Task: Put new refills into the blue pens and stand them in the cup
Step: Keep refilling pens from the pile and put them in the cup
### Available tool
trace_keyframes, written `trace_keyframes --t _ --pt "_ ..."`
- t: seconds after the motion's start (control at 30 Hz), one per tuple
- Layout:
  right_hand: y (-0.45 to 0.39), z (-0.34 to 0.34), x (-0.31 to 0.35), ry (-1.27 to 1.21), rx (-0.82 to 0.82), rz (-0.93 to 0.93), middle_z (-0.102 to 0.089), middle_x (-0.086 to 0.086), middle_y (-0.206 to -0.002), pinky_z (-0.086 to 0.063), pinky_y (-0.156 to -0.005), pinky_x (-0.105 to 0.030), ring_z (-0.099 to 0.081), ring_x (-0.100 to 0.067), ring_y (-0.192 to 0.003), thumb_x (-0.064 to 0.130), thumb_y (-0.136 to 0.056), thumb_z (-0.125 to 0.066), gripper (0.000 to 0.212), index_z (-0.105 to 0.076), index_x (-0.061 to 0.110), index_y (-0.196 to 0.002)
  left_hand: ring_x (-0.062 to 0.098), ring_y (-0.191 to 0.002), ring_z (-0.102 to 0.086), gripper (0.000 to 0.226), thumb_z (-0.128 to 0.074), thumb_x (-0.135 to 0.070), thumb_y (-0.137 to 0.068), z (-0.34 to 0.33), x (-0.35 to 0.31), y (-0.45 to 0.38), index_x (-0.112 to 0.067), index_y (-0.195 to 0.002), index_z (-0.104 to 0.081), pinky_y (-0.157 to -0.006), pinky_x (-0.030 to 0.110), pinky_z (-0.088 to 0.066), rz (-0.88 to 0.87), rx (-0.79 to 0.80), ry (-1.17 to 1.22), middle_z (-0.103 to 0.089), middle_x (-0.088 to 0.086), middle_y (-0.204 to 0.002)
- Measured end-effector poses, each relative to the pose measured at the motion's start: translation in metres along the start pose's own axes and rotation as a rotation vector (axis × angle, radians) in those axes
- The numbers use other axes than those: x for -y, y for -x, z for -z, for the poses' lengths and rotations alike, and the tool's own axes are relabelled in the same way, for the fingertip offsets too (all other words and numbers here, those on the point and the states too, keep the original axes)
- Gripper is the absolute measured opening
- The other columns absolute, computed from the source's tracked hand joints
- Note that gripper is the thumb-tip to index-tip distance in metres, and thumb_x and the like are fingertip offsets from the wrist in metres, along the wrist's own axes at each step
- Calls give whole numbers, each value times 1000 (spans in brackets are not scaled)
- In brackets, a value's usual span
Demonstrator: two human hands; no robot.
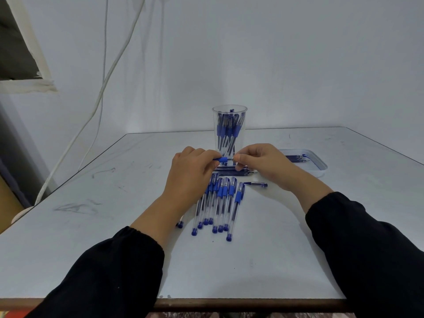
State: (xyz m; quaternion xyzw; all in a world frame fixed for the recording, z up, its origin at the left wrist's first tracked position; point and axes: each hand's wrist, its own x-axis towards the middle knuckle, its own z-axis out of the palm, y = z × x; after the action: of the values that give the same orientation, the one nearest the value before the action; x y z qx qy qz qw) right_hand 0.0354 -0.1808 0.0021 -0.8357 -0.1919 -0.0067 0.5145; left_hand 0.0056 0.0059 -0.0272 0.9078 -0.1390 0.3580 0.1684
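Left hand gripping blue pen by grip, just before cup; right hand pinching its tip end; risk: small tip piece slipping, rolling among pens lying on surface.

Left hand and right hand pinching one blue pen, clear cup behind (pens inside)
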Motion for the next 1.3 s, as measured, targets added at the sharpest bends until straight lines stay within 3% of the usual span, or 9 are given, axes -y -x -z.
trace_keyframes --t 0.07,0.17,0.3,0.43,0.57,0.73,0.9,1.0,1.3 --pt "0 -2 1 23 6 -21 -73 1 -76 -43 -75 -34 -52 -20 -74 34 -95 -57 25 -72 21 -81 17 -94 -51 21 -53 -25 -94 0 0 0 -23 -112 -64 -81 27 -26 -8 -2 2 -68 -5 -100" --pt "0 -2 2 10 0 -33 -72 3 -73 -43 -76 -27 -55 -9 -67 38 -96 -53 31 -72 22 -78 18 -92 -52 21 -54 -24 -94 0 0 0 -22 -111 -65 -80 27 -27 -22 -8 1 -68 -4 -99" --pt "0 -1 1 21 47 3 -72 4 -78 -49 -83 -30 -65 -11 -80 31 -87 -68 9 -67 24 -93 18 -92 -53 20 -54 -23 -93 0 0 0 -22 -111 -65 -80 28 -28 -25 -10 3 -68 -4 -99" --pt "1 -2 1 27 42 19 -71 4 -77 -50 -85 -32 -65 -12 -80 27 -86 -69 11 -67 20 -94 18 -93 -53 21 -54 -23 -94 0 0 0 -23 -111 -65 -81 28 -28 -27 -10 7 -68 -4 -99" --pt "2 -3 3 53 34 1 -71 2 -81 -42 -75 -24 -58 -6 -72 36 -93 -59 24 -71 16 -88 19 -89 -53 20 -56 -22 -92 -1 0 0 -21 -110 -66 -79 29 -28 -44 -22 17 -69 -3 -96" --pt "2 -4 2 63 10 -9 -71 3 -79 -45 -76 -27 -55 -10 -70 43 -96 -51 41 -73 18 -72 22 -88 -55 19 -58 -21 -91 -1 0 0 -20 -107 -67 -78 31 -30 -68 -28 19 -69 -2 -94" --pt "0 -1 0 22 55 8 -71 0 -84 -49 -85 -34 -64 -13 -81 34 -87 -67 16 -68 20 -96 20 -91 -54 20 -57 -21 -92 -1 0 0 -21 -110 -66 -79 29 -29 -53 -21 22 -69 -3 -98" --pt "-1 1 -2 8 49 31 -70 0 -79 -51 -88 -39 -66 -17 -82 24 -84 -72 13 -66 19 -94 20 -92 -54 21 -56 -22 -93 0 -1 0 -21 -111 -66 -80 29 -28 -52 -16 17 -69 -3 -99" --pt "1 -3 2 51 20 17 -70 4 -79 -44 -77 -25 -55 -3 -68 37 -94 -55 32 -72 16 -76 22 -89 -55 19 -59 -20 -91 0 -1 1 -19 -108 -67 -78 30 -30 -68 -29 25 -69 -1 -95"
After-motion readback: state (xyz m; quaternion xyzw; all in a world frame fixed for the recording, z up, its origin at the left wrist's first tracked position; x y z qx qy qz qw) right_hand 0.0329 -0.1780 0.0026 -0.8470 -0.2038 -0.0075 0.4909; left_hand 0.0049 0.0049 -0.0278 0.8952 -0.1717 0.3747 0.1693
